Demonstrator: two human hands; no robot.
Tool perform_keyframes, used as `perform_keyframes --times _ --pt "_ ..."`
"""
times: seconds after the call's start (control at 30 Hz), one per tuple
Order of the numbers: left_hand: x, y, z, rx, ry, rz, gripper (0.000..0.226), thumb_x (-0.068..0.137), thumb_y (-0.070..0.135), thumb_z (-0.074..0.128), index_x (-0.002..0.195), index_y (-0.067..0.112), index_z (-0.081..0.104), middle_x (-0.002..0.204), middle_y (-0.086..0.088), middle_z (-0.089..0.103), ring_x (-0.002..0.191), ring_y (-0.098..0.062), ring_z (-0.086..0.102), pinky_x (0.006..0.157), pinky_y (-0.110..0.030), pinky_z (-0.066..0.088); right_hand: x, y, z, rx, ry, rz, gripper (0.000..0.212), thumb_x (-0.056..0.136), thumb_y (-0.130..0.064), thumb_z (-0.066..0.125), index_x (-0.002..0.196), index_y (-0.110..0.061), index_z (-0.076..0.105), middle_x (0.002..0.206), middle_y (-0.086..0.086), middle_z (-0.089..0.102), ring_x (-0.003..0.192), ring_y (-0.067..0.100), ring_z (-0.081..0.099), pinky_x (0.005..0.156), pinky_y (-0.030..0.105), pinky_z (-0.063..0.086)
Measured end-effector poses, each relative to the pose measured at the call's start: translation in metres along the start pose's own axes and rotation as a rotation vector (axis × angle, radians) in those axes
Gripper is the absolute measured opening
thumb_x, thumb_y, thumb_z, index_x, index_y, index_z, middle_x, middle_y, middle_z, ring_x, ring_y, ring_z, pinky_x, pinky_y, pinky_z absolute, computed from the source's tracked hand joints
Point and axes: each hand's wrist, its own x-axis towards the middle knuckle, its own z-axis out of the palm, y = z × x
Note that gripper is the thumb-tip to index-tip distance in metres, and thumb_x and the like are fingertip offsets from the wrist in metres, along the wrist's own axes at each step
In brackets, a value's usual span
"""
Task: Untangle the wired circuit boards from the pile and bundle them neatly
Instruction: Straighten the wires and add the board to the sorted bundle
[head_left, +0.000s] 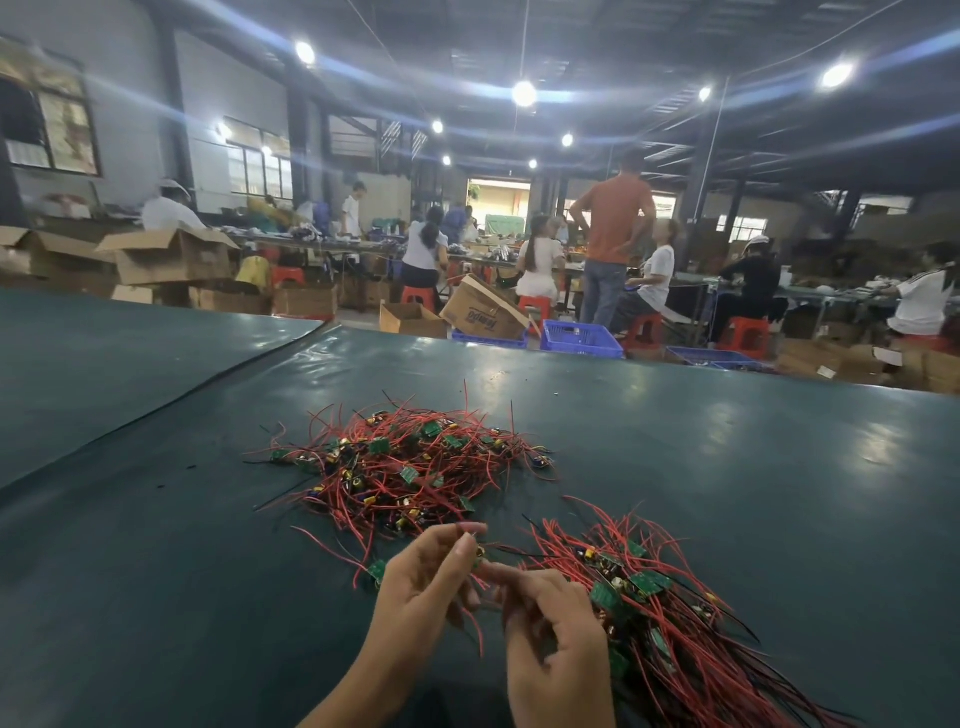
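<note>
A tangled pile (400, 467) of small green circuit boards with red and black wires lies on the dark green table. To its right, a second heap (660, 608) has its wires running roughly the same way toward the near right. Just in front of the tangled pile, my left hand (423, 577) pinches a small wired board (477, 555) between thumb and fingertips. My right hand (550, 629) is beside it with curled fingers on the same board's wires. A loose board (377, 570) sits left of my left hand.
The dark green table cover (727, 467) stretches wide around both piles, with a seam (208, 379) running diagonally at the left. Beyond the far edge are cardboard boxes (171, 257), blue crates (581, 338), red stools and several people at other benches.
</note>
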Motion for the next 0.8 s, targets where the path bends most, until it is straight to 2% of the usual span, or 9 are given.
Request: perform_keyframes --times 0.1,0.27,0.37,0.43,0.5,0.57,0.63,0.7,0.8 --pt "0.002 0.001 -0.002 -0.014 0.045 -0.009 0.029 0.079 0.032 0.057 0.083 0.008 0.073 0.066 -0.017 0.064 0.051 -0.017 0.056 0.044 -0.021 0.043 0.002 0.003 0.002 -0.149 0.132 -0.192 0.015 0.082 -0.016 0.067 0.092 -0.024 0.076 0.08 -0.019 0.066 0.077 0.005 0.05 0.071 0.015 0.043" --pt "0.004 0.001 -0.003 -0.079 0.06 -0.061 0.027 0.081 0.031 0.058 0.077 0.011 0.075 0.068 -0.01 0.068 0.055 -0.021 0.063 0.048 -0.025 0.051 0.003 0.003 -0.001 -0.359 0.337 -0.237 0.016 0.082 -0.03 0.063 0.087 -0.025 0.077 0.084 -0.014 0.069 0.084 0.006 0.052 0.08 0.03 0.041" --pt "0.008 0.002 -0.004 -0.269 0.169 -0.098 0.02 0.077 0.022 0.061 0.077 0.01 0.077 0.077 -0.012 0.072 0.064 -0.02 0.069 0.056 -0.024 0.056 0.001 -0.001 -0.004 -0.26 0.271 -0.295 0.011 0.082 -0.032 0.067 0.08 -0.026 0.076 0.073 -0.015 0.062 0.072 0.003 0.05 0.073 0.022 0.041" --pt "0.009 0.002 -0.004 -0.343 0.175 -0.124 0.02 0.074 0.019 0.062 0.08 0.009 0.078 0.084 -0.014 0.074 0.072 -0.021 0.071 0.06 -0.024 0.057 -0.003 -0.006 0.0 -0.079 0.078 -0.15 0.01 0.085 -0.034 0.066 0.078 -0.031 0.073 0.06 -0.017 0.054 0.055 -0.003 0.046 0.056 0.013 0.039" --pt "0.007 0.001 -0.004 -0.373 0.132 -0.136 0.02 0.074 0.015 0.063 0.086 0.006 0.077 0.094 -0.017 0.073 0.083 -0.026 0.072 0.065 -0.026 0.058 -0.008 -0.01 0.009 0.07 -0.043 0.108 0.01 0.087 -0.031 0.067 0.08 -0.035 0.073 0.054 -0.013 0.055 0.044 -0.001 0.046 0.048 0.01 0.034" --pt "0.004 0.0 -0.003 -0.359 0.046 -0.119 0.022 0.075 0.011 0.062 0.091 0.006 0.076 0.102 -0.018 0.072 0.095 -0.027 0.071 0.072 -0.026 0.058 -0.01 -0.008 0.016 0.197 -0.029 0.326 0.018 0.088 -0.023 0.068 0.076 -0.034 0.075 0.05 -0.008 0.058 0.043 0.002 0.047 0.047 0.013 0.035" --pt "0.0 0.0 0.0 -0.337 -0.046 -0.098 0.025 0.077 0.011 0.062 0.096 0.007 0.076 0.106 -0.019 0.071 0.102 -0.026 0.068 0.079 -0.024 0.056 -0.005 -0.007 0.012 0.267 0.042 0.442 0.025 0.088 -0.023 0.066 0.065 -0.026 0.073 0.046 -0.001 0.054 0.042 0.003 0.045 0.045 0.016 0.034" --pt "-0.002 0.0 0.003 -0.339 -0.103 -0.09 0.025 0.078 0.01 0.061 0.098 0.005 0.075 0.108 -0.02 0.07 0.104 -0.026 0.068 0.081 -0.023 0.055 0.001 -0.008 0.006 0.332 0.097 0.492 0.027 0.085 -0.03 0.064 0.061 -0.021 0.072 0.044 0.003 0.05 0.041 0.004 0.043 0.043 0.016 0.033" --pt "-0.003 0.0 0.004 -0.346 -0.142 -0.106 0.025 0.076 0.01 0.062 0.097 0.008 0.076 0.11 -0.015 0.071 0.102 -0.024 0.068 0.081 -0.025 0.055 0.004 -0.01 0.001 0.376 0.138 0.481 0.021 0.084 -0.03 0.062 0.067 -0.031 0.076 0.045 0.006 0.048 0.041 0.005 0.041 0.042 0.017 0.033"
